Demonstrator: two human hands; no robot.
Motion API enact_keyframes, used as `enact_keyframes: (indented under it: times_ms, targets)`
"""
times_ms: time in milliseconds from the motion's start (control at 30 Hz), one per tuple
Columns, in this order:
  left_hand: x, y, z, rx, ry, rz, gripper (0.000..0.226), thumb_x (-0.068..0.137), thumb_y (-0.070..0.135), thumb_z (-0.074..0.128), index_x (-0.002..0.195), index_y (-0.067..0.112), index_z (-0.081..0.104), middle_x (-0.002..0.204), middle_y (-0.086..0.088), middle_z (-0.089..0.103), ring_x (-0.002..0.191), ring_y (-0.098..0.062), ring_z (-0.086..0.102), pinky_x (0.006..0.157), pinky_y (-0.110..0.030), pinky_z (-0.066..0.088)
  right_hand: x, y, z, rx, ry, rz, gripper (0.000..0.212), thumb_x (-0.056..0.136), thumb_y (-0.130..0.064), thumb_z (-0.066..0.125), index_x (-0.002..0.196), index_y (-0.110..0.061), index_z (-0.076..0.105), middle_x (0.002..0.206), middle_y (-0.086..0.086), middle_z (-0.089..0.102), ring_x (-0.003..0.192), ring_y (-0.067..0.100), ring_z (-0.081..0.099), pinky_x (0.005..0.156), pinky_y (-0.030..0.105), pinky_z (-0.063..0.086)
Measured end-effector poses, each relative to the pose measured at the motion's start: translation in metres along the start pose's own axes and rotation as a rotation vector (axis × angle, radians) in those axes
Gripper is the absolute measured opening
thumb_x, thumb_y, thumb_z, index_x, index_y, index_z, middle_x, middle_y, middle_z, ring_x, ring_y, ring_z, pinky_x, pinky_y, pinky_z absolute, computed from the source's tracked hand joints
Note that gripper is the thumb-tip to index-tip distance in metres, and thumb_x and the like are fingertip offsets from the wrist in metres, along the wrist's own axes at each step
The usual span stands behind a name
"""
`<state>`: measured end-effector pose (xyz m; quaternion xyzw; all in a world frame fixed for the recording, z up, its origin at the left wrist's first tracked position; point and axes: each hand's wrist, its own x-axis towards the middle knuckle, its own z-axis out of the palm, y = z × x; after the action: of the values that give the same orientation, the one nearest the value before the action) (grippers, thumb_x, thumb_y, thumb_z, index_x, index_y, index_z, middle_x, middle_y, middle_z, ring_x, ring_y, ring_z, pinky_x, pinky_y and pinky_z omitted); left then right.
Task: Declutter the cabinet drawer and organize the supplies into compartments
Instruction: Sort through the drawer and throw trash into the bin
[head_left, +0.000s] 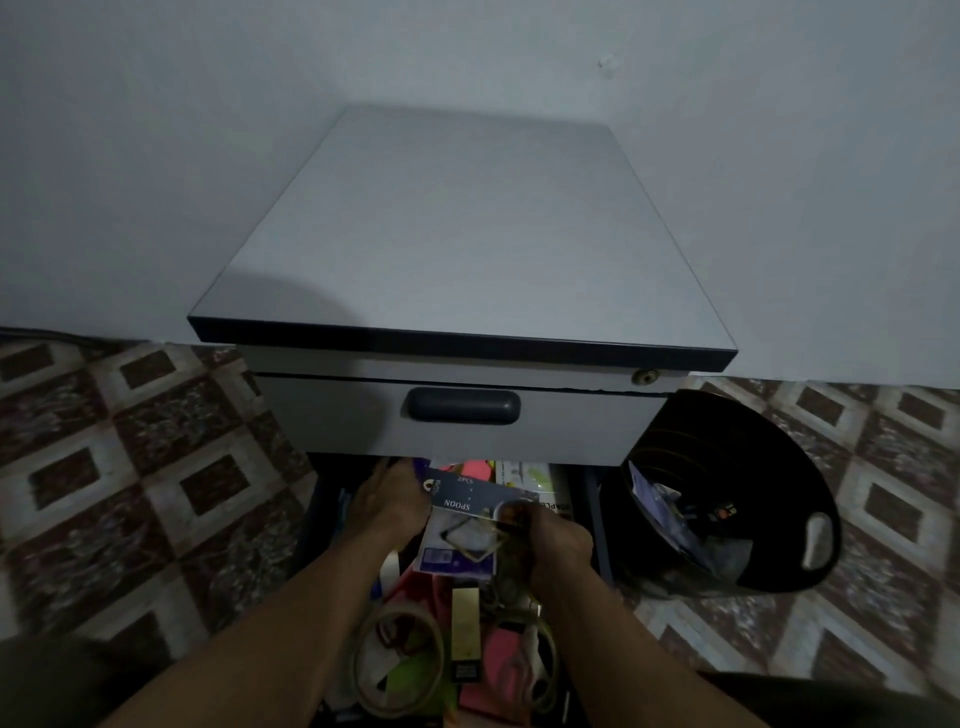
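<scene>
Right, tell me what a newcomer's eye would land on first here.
The grey cabinet against the wall fills the middle of the view, its upper drawer closed. Below it, the lower drawer stands open, crammed with bright clutter, and the right hand grips a packet marked SPOON over it, the left hand at the packet's other end. A black bin holding scraps sits on the patterned floor to the right.

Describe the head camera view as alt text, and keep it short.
Right hand grips a spoon packet over a cluttered open drawer; left hand is beside it. Grey cabinet above, black bin at right.
</scene>
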<state>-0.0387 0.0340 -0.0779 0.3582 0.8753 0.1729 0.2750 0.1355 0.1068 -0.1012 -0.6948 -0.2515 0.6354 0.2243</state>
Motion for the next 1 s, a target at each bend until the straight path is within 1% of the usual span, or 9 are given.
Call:
enact_keyframes:
  times_ms: [133,233,333,433,533,667,800,933,1000]
  targets:
    - [0.005,-0.013,-0.002,0.150,-0.126,0.055,0.054,0.093,0.032,0.047,0.146,0.037,0.038,0.155,0.000,0.034,0.135,-0.028,0.043,0.108,-0.040,0.041,0.008,0.004,0.002,0.034,0.014,-0.002,0.046,0.053,-0.021,0.092,0.087,0.001,0.070,0.079,0.020,0.072,0.067,0.038,0.071,0.058,0.056,0.060]
    - [0.002,-0.023,0.005,0.196,-0.129,0.062,0.059,0.093,0.037,0.048,0.148,0.039,0.029,0.162,0.000,0.018,0.140,-0.030,0.038,0.111,-0.044,0.038,0.005,0.005,0.006,0.050,0.052,-0.001,0.045,0.054,-0.016,0.091,0.089,0.003,0.070,0.081,0.020,0.072,0.070,0.038,0.071,0.061,0.057,0.060]
    - [-0.005,-0.023,0.009,0.223,-0.096,0.084,0.049,0.096,0.035,0.046,0.144,0.033,0.040,0.159,-0.003,0.024,0.137,-0.029,0.041,0.109,-0.044,0.040,-0.012,-0.001,0.009,0.140,0.056,-0.008,0.034,0.055,-0.005,0.086,0.083,0.005,0.068,0.081,0.021,0.070,0.067,0.037,0.069,0.055,0.052,0.059]
    - [-0.014,-0.019,0.010,0.244,-0.045,0.112,0.038,0.095,0.036,0.050,0.132,0.027,0.054,0.148,-0.003,0.036,0.126,-0.025,0.050,0.101,-0.040,0.046,-0.036,-0.009,0.005,0.214,0.015,-0.018,0.013,0.055,0.010,0.072,0.065,0.006,0.064,0.062,0.017,0.061,0.046,0.026,0.054,0.040,0.031,0.046]
    - [-0.020,-0.019,0.013,0.254,-0.021,0.112,0.035,0.095,0.031,0.050,0.127,0.022,0.058,0.148,-0.003,0.039,0.131,-0.022,0.047,0.105,-0.040,0.044,-0.050,-0.012,-0.001,0.248,-0.027,-0.019,0.012,0.058,0.016,0.064,0.060,0.005,0.060,0.056,0.015,0.053,0.035,0.020,0.044,0.039,0.024,0.040]
    - [-0.036,-0.012,0.013,0.245,0.002,0.112,0.032,0.098,0.027,0.045,0.127,0.018,0.053,0.137,-0.005,0.047,0.122,-0.025,0.054,0.100,-0.038,0.047,-0.048,-0.002,-0.007,0.249,-0.010,-0.063,0.011,0.068,0.004,0.070,0.079,0.004,0.069,0.074,0.019,0.067,0.055,0.029,0.063,0.043,0.035,0.053]
    - [-0.045,-0.008,0.010,0.182,0.004,0.106,0.024,0.098,0.024,0.046,0.120,0.017,0.054,0.129,-0.005,0.048,0.113,-0.026,0.058,0.092,-0.037,0.049,-0.014,0.023,-0.011,0.139,-0.009,-0.130,0.049,0.058,-0.035,0.077,0.098,-0.008,0.073,0.089,0.016,0.073,0.076,0.037,0.072,0.064,0.058,0.060]
    - [-0.035,-0.014,0.011,-0.012,0.128,0.044,0.010,0.094,0.019,0.049,0.090,0.012,0.055,0.116,-0.012,0.055,0.099,-0.027,0.058,0.081,-0.034,0.051,-0.039,0.022,-0.018,0.120,0.018,-0.162,0.045,0.063,-0.035,0.073,0.097,-0.006,0.069,0.092,0.018,0.071,0.076,0.038,0.071,0.067,0.058,0.060]
    - [-0.028,-0.018,0.010,-0.094,0.165,-0.024,0.015,0.094,0.019,0.047,0.101,0.010,0.058,0.113,-0.014,0.057,0.098,-0.029,0.058,0.080,-0.036,0.051,-0.039,0.026,-0.021,0.109,0.031,-0.161,0.037,0.069,-0.033,0.073,0.095,-0.008,0.068,0.091,0.017,0.071,0.077,0.038,0.070,0.069,0.058,0.060]
